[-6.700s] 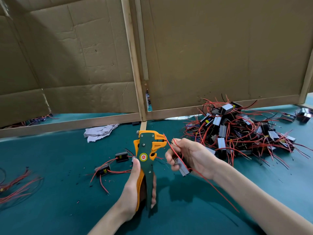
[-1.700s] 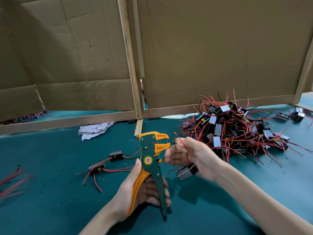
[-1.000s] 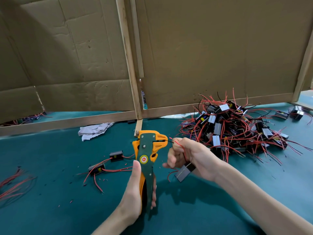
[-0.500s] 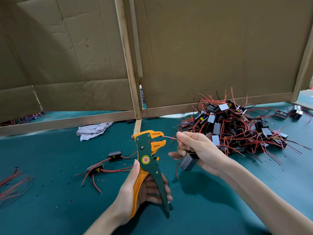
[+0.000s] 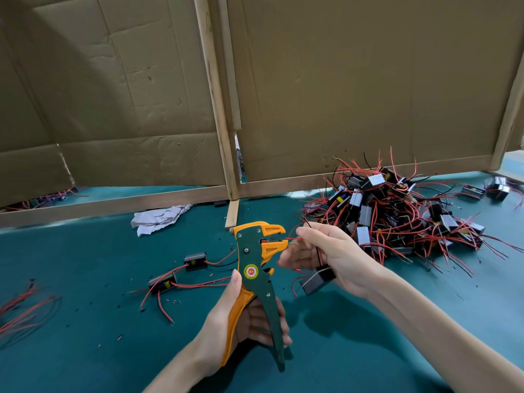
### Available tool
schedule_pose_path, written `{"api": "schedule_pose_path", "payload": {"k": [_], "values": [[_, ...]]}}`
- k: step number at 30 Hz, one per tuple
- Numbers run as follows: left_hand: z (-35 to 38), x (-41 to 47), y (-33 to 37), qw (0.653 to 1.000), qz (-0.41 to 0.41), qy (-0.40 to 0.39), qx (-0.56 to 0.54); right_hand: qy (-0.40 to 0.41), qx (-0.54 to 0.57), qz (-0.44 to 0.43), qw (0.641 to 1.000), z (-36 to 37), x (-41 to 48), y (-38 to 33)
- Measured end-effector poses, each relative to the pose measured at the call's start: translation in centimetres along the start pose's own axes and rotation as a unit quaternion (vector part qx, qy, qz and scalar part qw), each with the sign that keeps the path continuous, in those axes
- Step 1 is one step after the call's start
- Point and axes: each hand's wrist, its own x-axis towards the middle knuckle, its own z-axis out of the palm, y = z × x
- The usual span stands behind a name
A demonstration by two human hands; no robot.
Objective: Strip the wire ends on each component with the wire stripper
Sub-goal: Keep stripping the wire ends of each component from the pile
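My left hand (image 5: 241, 319) grips the handles of the green and orange wire stripper (image 5: 259, 268), held upright with its handles spread and its orange jaws apart. My right hand (image 5: 326, 253) pinches a red wire (image 5: 292, 238) whose tip lies between those jaws. From the same hand a small grey and black component (image 5: 317, 282) hangs by its black and red wires. A big pile of components (image 5: 397, 217) with red and black wires lies to the right on the green table (image 5: 85, 350).
Two components (image 5: 181, 269) with red wires lie on the table left of the stripper. Loose red wires (image 5: 22, 310) sit at the far left. A crumpled white paper (image 5: 158, 218) lies near the cardboard wall (image 5: 354, 86) on wooden frames behind the table.
The stripper handles closed a second ago and have spread again. My right hand has brought the red wire's tip from just outside the jaws in between them.
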Motion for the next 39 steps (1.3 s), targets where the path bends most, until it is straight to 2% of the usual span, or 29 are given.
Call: {"api": "schedule_pose_path", "payload": {"k": [5,9,11,16,24,30,32,33,34,36,37,38,39], "values": [[0.0,0.0,-0.2,1.000,0.008,0.022,0.002,-0.001,0.006,-0.001,1.000,0.1,-0.1,-0.1],[0.6,0.0,-1.0,0.993,0.024,0.115,0.012,-0.010,0.021,0.005,1.000,0.2,-0.2,0.1],[0.7,0.1,-1.1,0.991,0.028,0.134,0.008,-0.016,0.029,0.008,0.999,0.3,-0.2,0.2],[0.2,0.2,-0.2,0.997,0.043,0.060,-0.026,-0.015,0.030,0.001,0.999,0.1,0.1,0.2],[-0.3,0.5,-0.3,0.993,0.055,0.081,-0.064,-0.014,0.033,-0.022,0.999,0.2,0.0,-0.2],[-0.4,0.7,-0.4,0.990,0.072,0.091,-0.081,0.057,-0.036,-0.130,0.989,0.1,1.1,-4.9],[-0.5,0.6,-0.5,0.989,0.081,0.100,-0.080,0.134,-0.074,-0.198,0.968,-0.9,2.2,-7.4],[-0.5,0.6,-0.5,0.988,0.085,0.104,-0.077,0.182,-0.110,-0.243,0.947,-1.7,2.8,-8.5],[-0.5,0.6,-0.5,0.987,0.090,0.110,-0.073,0.234,-0.168,-0.290,0.913,-2.8,3.4,-9.6],[-0.5,0.6,-0.6,0.984,0.104,0.127,-0.064,0.319,-0.332,-0.349,0.816,-5.7,4.7,-11.0],[-0.5,0.7,-0.6,0.982,0.112,0.137,-0.059,0.339,-0.404,-0.356,0.771,-7.4,5.4,-11.3],[-0.6,0.7,-0.6,0.980,0.120,0.148,-0.054,0.346,-0.462,-0.341,0.742,-9.2,6.1,-11.2],[-0.7,0.7,-0.5,0.977,0.129,0.161,-0.048,0.342,-0.511,-0.303,0.728,-10.9,6.8,-10.9]]}}
